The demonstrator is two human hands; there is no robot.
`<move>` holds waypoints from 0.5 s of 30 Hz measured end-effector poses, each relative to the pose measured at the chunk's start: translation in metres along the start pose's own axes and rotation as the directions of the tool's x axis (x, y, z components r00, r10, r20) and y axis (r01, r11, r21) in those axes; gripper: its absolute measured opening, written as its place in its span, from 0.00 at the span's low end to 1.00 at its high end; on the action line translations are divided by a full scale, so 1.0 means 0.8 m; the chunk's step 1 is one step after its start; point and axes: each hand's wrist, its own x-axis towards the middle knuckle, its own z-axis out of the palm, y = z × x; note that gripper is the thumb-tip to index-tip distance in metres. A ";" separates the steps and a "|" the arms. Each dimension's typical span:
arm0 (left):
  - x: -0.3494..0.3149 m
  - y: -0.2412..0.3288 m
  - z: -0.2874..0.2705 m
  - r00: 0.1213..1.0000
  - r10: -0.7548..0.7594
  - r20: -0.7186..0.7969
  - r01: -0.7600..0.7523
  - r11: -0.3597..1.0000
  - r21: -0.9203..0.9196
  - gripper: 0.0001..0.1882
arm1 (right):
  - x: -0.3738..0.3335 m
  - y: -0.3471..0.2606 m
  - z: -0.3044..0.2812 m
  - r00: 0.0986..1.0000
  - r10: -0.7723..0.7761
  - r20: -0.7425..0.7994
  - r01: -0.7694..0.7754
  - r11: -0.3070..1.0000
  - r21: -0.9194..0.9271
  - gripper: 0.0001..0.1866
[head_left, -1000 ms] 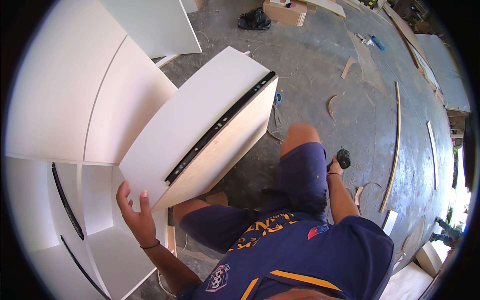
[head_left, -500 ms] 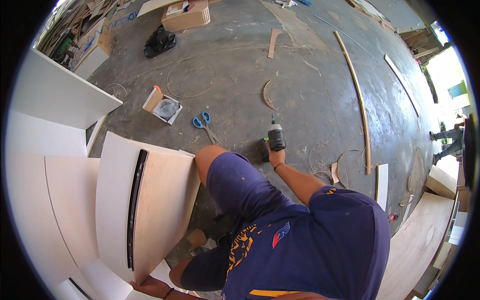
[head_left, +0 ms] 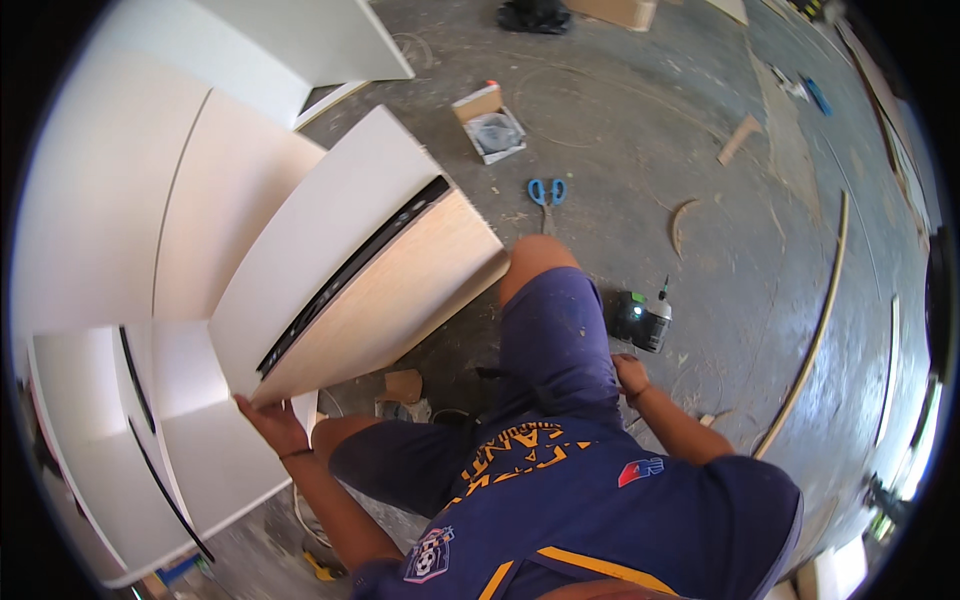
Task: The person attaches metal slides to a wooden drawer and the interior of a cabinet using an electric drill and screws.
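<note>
My left hand [head_left: 272,424] grips the lower corner of a pale wood and white drawer [head_left: 400,310], which leans tilted against my knee. A black drawer slide [head_left: 355,270] runs along the drawer's side. My right hand [head_left: 630,376] is beside my thigh with its fingers curled; whatever they may hold is hidden. Just beyond it, apart from the hand, a black and grey cordless drill [head_left: 647,318] with a lit lamp rests on the floor.
Blue-handled scissors [head_left: 546,200] and an opened small box [head_left: 490,130] lie ahead on the concrete floor. White cabinet panels [head_left: 110,180] stand at left, above a white cabinet [head_left: 215,450] with black slides. A long wooden strip [head_left: 825,320] lies at right.
My right hand has let go of the drill, now on the floor, and drawn back toward my thigh. The view has turned; my left hand still holds the drawer's corner.
</note>
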 end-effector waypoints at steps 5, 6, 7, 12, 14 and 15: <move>0.006 -0.008 -0.038 0.995 0.054 -0.079 -0.051 0.998 0.035 0.33 | -0.106 -0.188 0.048 0.630 -0.776 0.019 0.769 0.627 0.125 0.23; 0.002 -0.012 -0.018 0.986 0.103 -0.128 -0.097 0.994 0.056 0.33 | -0.112 -0.227 0.063 0.443 -0.896 0.005 0.891 0.441 0.112 0.24; 0.003 -0.014 -0.007 0.987 0.102 -0.126 -0.089 0.991 0.103 0.32 | -0.114 -0.258 0.082 0.233 -0.972 -0.008 0.967 0.231 0.111 0.26; 0.002 -0.009 0.022 0.959 0.222 -0.176 -0.209 0.974 0.090 0.19 | -0.136 -0.335 0.188 -0.034 -0.994 0.099 0.911 0.010 0.411 0.26; -0.012 -0.007 0.022 0.938 0.269 -0.218 -0.238 0.958 0.157 0.20 | -0.141 -0.337 0.205 0.051 -0.996 0.072 0.863 0.081 0.499 0.25; -0.015 -0.014 0.013 0.914 0.360 -0.187 -0.315 0.920 0.234 0.22 | -0.143 -0.336 0.205 0.089 -0.993 0.072 0.838 0.114 0.534 0.26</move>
